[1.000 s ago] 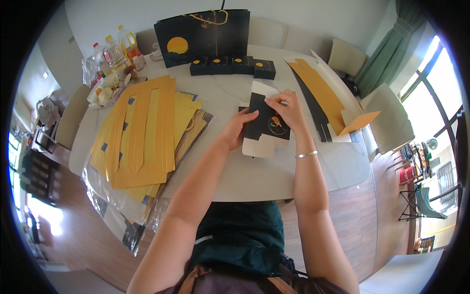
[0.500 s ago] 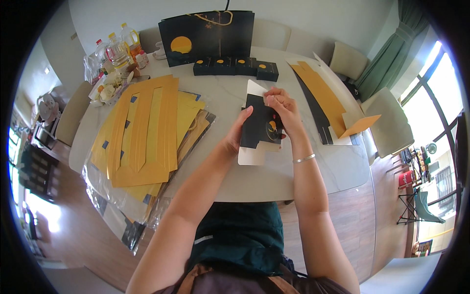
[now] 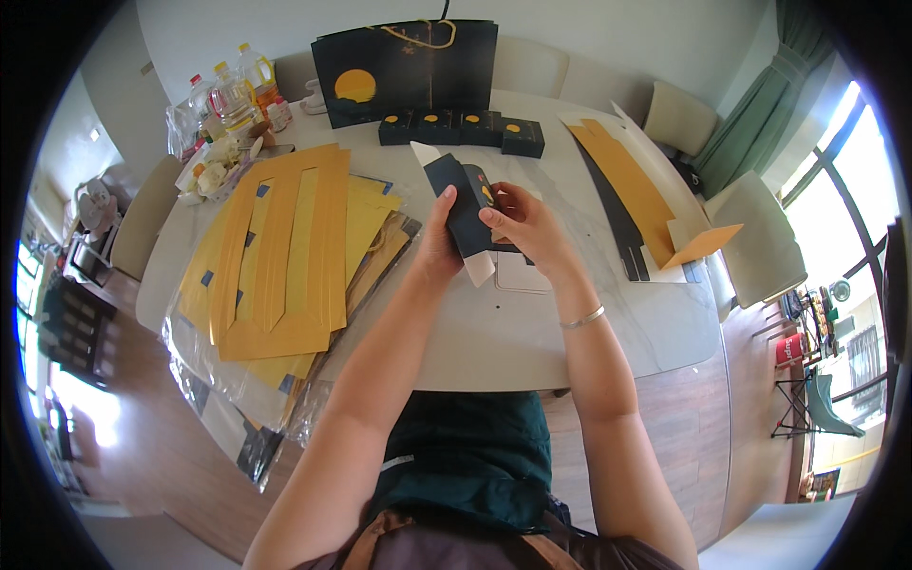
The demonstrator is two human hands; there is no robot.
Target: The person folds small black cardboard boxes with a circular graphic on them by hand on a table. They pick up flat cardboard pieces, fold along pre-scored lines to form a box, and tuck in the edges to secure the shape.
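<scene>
Between my hands, above the near middle of the table, is a partly folded black carton [image 3: 464, 220]. It is tilted, with white end flaps sticking out at both ends and a small yellow-orange print on one side. My left hand [image 3: 440, 236] grips its left side, thumb on the black face. My right hand [image 3: 525, 226] holds the right side, thumb on the front and fingers curled behind. Just below my right hand lies a flat pale thing [image 3: 521, 275] that I cannot make out. Beyond stand several small finished black boxes [image 3: 437, 128] in a row.
A large black gift bag [image 3: 404, 81] stands behind the boxes. Gold cardboard sheets [image 3: 328, 247] and plastic wrap lie on the left, with flowers [image 3: 214, 176] and bottles [image 3: 228, 95] beyond. On the right are a gold strip [image 3: 632, 180] and black and white card. Chairs [image 3: 755, 237] surround the table.
The flat carton has been opened out into a tilted, box-like shape and moved slightly left. My right hand has come down from its top edge to its side.
</scene>
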